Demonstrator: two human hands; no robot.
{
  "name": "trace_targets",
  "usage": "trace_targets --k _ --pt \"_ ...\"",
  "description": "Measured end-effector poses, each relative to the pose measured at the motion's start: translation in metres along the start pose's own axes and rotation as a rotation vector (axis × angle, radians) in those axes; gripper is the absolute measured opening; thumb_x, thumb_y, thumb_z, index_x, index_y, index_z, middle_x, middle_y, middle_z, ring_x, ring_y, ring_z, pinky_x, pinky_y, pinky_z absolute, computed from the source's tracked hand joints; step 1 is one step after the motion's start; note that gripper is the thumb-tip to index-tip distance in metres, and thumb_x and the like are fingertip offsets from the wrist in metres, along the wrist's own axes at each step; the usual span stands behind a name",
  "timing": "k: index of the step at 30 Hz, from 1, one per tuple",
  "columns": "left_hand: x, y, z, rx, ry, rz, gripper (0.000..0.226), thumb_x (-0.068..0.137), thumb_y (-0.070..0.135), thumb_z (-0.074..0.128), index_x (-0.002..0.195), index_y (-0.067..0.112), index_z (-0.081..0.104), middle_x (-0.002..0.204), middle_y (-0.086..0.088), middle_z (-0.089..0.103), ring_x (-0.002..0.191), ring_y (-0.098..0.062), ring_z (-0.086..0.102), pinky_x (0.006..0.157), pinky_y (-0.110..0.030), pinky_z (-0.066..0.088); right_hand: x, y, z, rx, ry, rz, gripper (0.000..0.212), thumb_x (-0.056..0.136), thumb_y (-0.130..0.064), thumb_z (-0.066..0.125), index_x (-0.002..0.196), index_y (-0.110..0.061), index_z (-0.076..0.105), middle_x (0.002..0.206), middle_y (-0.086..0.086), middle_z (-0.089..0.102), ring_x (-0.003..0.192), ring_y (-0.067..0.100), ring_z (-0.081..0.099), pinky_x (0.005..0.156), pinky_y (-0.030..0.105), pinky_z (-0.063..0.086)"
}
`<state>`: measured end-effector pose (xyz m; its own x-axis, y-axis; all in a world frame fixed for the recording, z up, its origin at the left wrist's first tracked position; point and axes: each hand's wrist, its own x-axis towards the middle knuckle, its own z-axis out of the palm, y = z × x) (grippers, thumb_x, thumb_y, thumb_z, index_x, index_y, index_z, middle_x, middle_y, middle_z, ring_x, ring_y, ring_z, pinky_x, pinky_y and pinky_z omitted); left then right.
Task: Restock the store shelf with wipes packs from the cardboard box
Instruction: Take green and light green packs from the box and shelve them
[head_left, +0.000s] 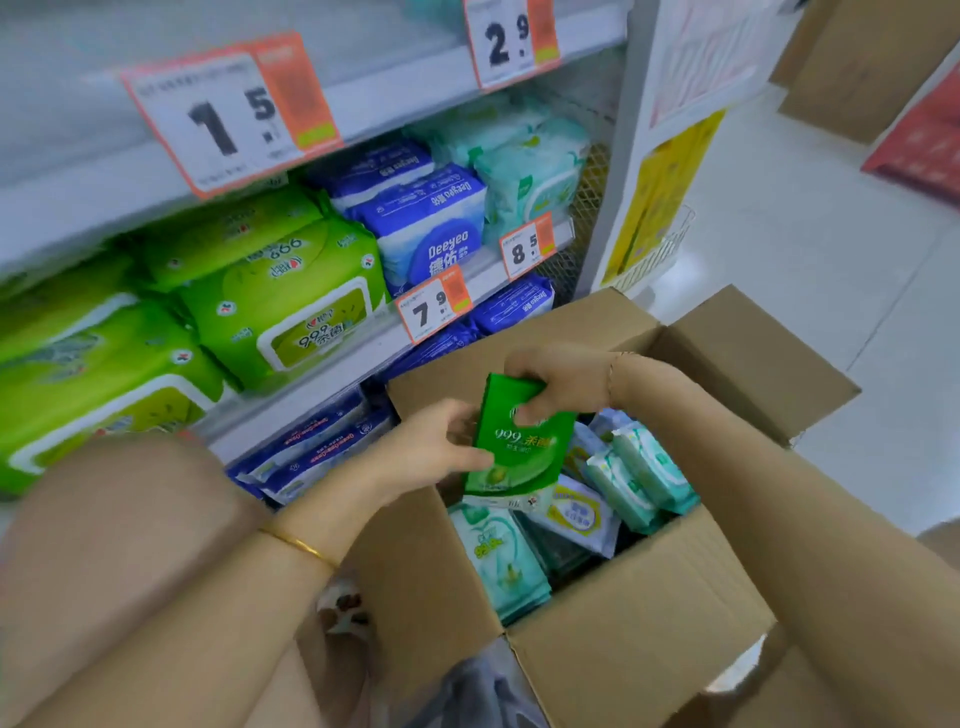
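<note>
A small green wipes pack (519, 452) is held upright between both hands. The right hand (563, 382) pinches its top edge, fingers curled over it. The left hand (436, 447) grips its left side, thumb on the printed front. Directly under the hands is the one open cardboard box (623, 623). Its far flap (519, 338) rises just beyond the right hand, between the pack and the shelf (363, 348). A second flap (753, 364) spreads out to the right of that hand. Loose packs (649, 473) lie jumbled in the box below the held pack, mostly pale teal and white. They overlap too much for a sure count, but at least five show. Beyond and left of the left hand, large green packs (280, 306) fill the shelf level, at least three of them. Blue packs (431, 228) sit further along it, with mint ones (530, 171) at the end. More blue packs (311, 447) lie on the lower level, just beside the left wrist. Four price tags (436, 306) hang on the shelf edges. A gold bangle (298, 545) circles the left wrist and a thin bracelet (613, 374) the right.
</note>
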<state>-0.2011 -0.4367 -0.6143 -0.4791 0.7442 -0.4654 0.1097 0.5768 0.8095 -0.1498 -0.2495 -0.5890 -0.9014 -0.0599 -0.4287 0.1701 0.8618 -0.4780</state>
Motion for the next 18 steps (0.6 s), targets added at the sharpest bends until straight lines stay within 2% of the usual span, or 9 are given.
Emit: trace_targets --k 1,3,5,7,9,12,14,15,18 --pt "-0.01 0.006 -0.008 -0.07 0.028 0.045 0.039 0.085 0.001 0.064 0.122 0.005 0.053 0.113 -0.002 0.065 0.103 -0.012 0.062 0.083 -0.016 0.049 -0.006 -0.013 -0.013 0.062 0.056 -0.031 0.025 0.08 -0.016 0.073 0.079 -0.024 0.048 0.074 -0.01 0.047 0.062 0.001 0.045 0.054 0.012 0.034" --pt "-0.034 0.017 -0.027 -0.207 0.091 0.121 0.022 0.087 -0.008 0.056 0.104 0.004 0.058 0.09 0.003 0.072 0.083 -0.007 0.068 0.073 -0.014 0.053 -0.015 -0.039 -0.033 0.218 0.176 -0.069 0.031 0.076 -0.017 0.077 0.086 -0.022 0.047 0.077 -0.009 0.051 0.064 -0.002 0.051 0.058 0.01 0.04" --pt "-0.062 0.029 -0.049 -0.326 0.144 0.17 0.02 0.088 -0.012 0.05 0.095 0.005 0.058 0.074 0.007 0.072 0.067 -0.001 0.068 0.066 -0.013 0.055 -0.018 -0.066 -0.05 0.377 0.297 -0.114 0.037 0.073 -0.015 0.079 0.095 -0.02 0.05 0.083 -0.003 0.057 0.077 0.008 0.057 0.069 0.019 0.048" --pt "-0.095 0.039 -0.071 -0.374 0.228 0.209 0.019 0.089 -0.009 0.05 0.092 0.007 0.058 0.077 0.005 0.071 0.064 -0.001 0.068 0.064 -0.014 0.056 -0.02 -0.101 -0.065 0.541 0.417 -0.172 0.036 0.074 -0.011 0.077 0.1 -0.018 0.052 0.083 0.0 0.058 0.079 0.017 0.057 0.075 0.029 0.05" --pt "-0.13 0.044 -0.095 -0.414 0.33 0.248 0.017 0.089 -0.006 0.052 0.092 0.009 0.059 0.078 0.004 0.072 0.066 -0.003 0.069 0.065 -0.016 0.057 -0.022 -0.144 -0.076 0.782 0.462 -0.246 0.031 0.077 -0.011 0.073 0.102 -0.017 0.055 0.089 0.006 0.061 0.079 0.019 0.061 0.08 0.036 0.052" --pt "-0.19 0.045 -0.129 -0.445 0.518 0.314 0.016 0.09 -0.001 0.052 0.095 0.01 0.063 0.082 0.003 0.072 0.07 -0.006 0.069 0.07 -0.021 0.057 -0.023 -0.214 -0.082 1.048 0.319 -0.376 0.04 0.07 -0.021 0.068 0.107 -0.009 0.059 0.097 0.011 0.068 0.077 0.021 0.067 0.081 0.045 0.055" --pt "-0.231 0.041 -0.151 -0.475 0.677 0.347 0.017 0.09 0.0 0.052 0.089 0.011 0.064 0.076 0.005 0.073 0.067 -0.006 0.068 0.069 -0.021 0.056 -0.022 -0.259 -0.078 0.98 0.21 -0.423 0.053 0.069 -0.028 0.066 0.114 -0.003 0.058 0.102 0.013 0.068 0.085 0.028 0.064 0.084 0.05 0.053" --pt "-0.25 0.037 -0.161 -0.484 0.759 0.361 0.017 0.09 0.0 0.051 0.088 0.012 0.064 0.074 0.005 0.073 0.065 -0.005 0.067 0.067 -0.019 0.055 -0.02 -0.281 -0.074 0.898 0.187 -0.438 0.051 0.073 -0.029 0.066 0.116 -0.002 0.057 0.104 0.014 0.068 0.086 0.028 0.063 0.082 0.046 0.054" --pt "-0.298 0.025 -0.191 -0.441 0.984 0.403 0.016 0.091 0.0 0.051 0.097 0.006 0.064 0.082 -0.001 0.07 0.065 -0.005 0.066 0.067 -0.018 0.054 -0.006 -0.348 -0.065 0.697 0.197 -0.51 0.03 0.087 -0.018 0.062 0.113 -0.003 0.061 0.103 0.015 0.069 0.077 0.019 0.063 0.062 0.025 0.054"
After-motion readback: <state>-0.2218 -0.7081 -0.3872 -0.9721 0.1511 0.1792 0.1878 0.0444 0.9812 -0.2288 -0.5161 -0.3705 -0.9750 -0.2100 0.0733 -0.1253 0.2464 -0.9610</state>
